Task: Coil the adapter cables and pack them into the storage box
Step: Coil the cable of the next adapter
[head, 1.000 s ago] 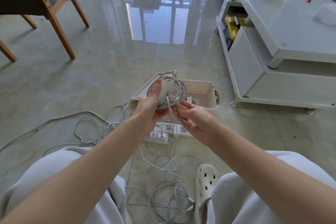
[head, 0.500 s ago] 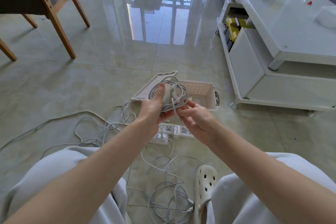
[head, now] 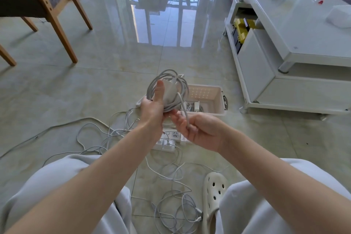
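Storage box (head: pixel 205 113): a white box with an open top, sitting on the shiny floor. Every place below is told from this box.
Inside the box: a small white plug block (head: pixel 196 105) and some thin wires lie on the bottom.
Adapter (head: pixel 170 92): a white block held up in the air, in front of the left end of the storage box.
Coiled cable (head: pixel 185 89): pale loops wound round the adapter. The top loops stick up past the far left corner of the box.
Cable tail (head: pixel 182 106): the loose bit. It runs down from the adapter, across the near wall of the box, into the right hand.
Left hand (head: pixel 152 109): just left of the box. Its fingers wrap round the adapter and the loops from behind. The thumb points straight up and presses flat on the adapter.
Right hand (head: pixel 202 132): on the near side of the box, palm turned up. Its fingers are bent and pinch the cable tail.
Flat white piece (head: pixel 140 102): right beside the left end of the box, mostly hidden behind the left hand.
Power strips (head: pixel 174 136): white, on the floor near the box's near side, partly under the hands.
Loose cables (head: pixel 114 131): spread on the floor to the near left of the box, with more tangled ones closer to the person.
Shoe (head: pixel 214 192): white with holes, well away from the box, by the person's knee.
Low table (head: pixel 303 30): white, to the right of the box.
Chair (head: pixel 53 13): wooden legs, far off to the left of the box.
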Available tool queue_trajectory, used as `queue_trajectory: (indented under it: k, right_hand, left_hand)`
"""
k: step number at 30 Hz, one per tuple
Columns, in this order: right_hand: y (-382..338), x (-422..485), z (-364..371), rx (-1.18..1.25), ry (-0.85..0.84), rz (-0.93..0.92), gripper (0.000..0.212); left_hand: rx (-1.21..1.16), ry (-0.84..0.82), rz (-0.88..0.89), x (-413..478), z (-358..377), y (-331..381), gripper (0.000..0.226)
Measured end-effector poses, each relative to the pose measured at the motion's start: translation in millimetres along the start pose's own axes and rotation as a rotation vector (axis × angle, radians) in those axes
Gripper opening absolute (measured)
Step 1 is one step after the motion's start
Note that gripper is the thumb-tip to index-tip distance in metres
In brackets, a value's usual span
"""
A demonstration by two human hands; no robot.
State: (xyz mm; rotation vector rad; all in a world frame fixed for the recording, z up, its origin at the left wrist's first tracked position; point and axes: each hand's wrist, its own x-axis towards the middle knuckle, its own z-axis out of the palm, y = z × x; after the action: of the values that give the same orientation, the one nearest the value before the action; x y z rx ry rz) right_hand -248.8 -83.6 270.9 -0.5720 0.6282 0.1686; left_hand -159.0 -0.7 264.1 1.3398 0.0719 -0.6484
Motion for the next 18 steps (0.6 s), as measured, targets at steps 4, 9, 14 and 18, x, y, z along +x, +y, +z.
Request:
queue_trajectory:
  k: [4, 9, 14, 18]
  right_hand:
    - [-6.2, 2.6, -6.1, -0.135, 0.103, -0.053, 0.027]
    - [-5.3, 6.4, -4.5, -0.308, 0.173, -0.211, 0.021]
    - [-1.0, 5.6, -5.0, -0.393, 0.233, -0.248, 0.005]
    - [-0.4, 2.5, -5.3, -0.481, 0.321, -0.306, 0.006]
  left_hand:
    - [-0.049, -0.030, -0.021, -2.4, 1.9, 0.7, 0.064]
    - [-0.027, -0.122, -0.064, -7.5, 2.2, -0.9, 0.053]
    - [-0.013, -0.084, -0.083, -2.1, 0.1, -0.4, 0.050]
    - [-0.047, -0.112, -0.111, -2.4, 2.3, -4.9, 0.049]
